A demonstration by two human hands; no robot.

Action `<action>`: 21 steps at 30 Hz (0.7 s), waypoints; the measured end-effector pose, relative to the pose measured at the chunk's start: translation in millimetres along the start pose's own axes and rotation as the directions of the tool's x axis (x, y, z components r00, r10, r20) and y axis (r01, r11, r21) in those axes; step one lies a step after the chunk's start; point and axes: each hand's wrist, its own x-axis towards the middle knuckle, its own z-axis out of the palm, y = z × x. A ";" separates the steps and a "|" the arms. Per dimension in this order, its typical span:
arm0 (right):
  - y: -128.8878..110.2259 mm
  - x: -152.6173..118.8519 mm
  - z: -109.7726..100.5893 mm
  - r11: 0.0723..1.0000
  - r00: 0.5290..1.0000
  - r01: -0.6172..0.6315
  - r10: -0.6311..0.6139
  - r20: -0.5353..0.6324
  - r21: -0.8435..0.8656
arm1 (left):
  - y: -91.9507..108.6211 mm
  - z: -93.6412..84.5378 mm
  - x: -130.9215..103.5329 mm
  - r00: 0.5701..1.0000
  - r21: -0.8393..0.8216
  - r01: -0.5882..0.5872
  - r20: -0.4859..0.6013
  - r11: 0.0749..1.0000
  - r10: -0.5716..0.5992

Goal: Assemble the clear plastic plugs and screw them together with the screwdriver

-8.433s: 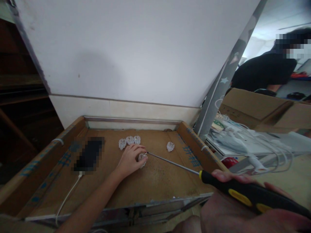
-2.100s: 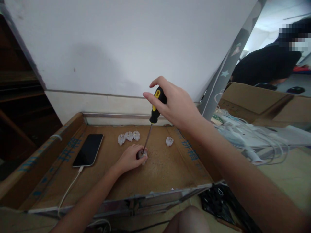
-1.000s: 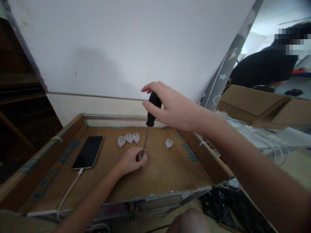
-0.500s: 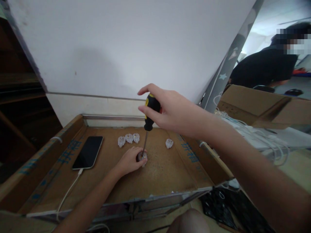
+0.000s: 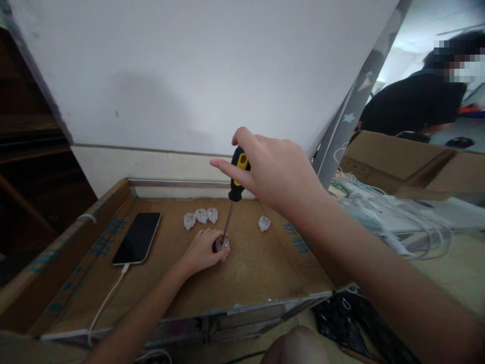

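My right hand [image 5: 278, 164] is wrapped round the black and yellow handle of a screwdriver [image 5: 235, 184], its thumb stretched out to the left. The thin shaft slants down to a small clear plastic part [image 5: 224, 248], which my left hand [image 5: 202, 251] pinches against the cardboard surface. Fingers hide much of that part, and the very tip of the shaft is hard to make out. Three similar clear plastic parts [image 5: 201, 216] lie in a cluster behind my left hand. Another clear part [image 5: 264, 223] lies alone to the right.
A phone [image 5: 137, 238] with a white cable [image 5: 108, 298] lies on the left of the cardboard-lined tray [image 5: 265, 283]. Raised cardboard sides [image 5: 87, 222] border it. White cables [image 5: 428, 232] and an open box [image 5: 394, 162] stand at right, with another person [image 5: 413, 103] beyond.
My right hand has turned on the screwdriver handle, which now shows its yellow side more to the right. The hand has shifted slightly right. My left hand and the plastic parts stay put.
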 end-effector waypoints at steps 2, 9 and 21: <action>1.4 0.5 0.1 0.988 0.995 0.090 -0.096 0.038 0.128 | 0.4 -0.2 0.2 1.000 -0.005 0.004 0.008 1.000 -0.004; 7.0 1.4 0.0 0.998 1.000 -0.005 0.005 0.000 0.061 | -0.8 -0.8 0.8 1.000 -0.007 -0.002 0.015 1.000 0.002; 15.2 0.9 -10.2 0.997 0.996 -0.074 0.075 0.045 -0.017 | -1.4 0.7 0.4 1.000 -0.024 -0.002 0.008 1.000 0.003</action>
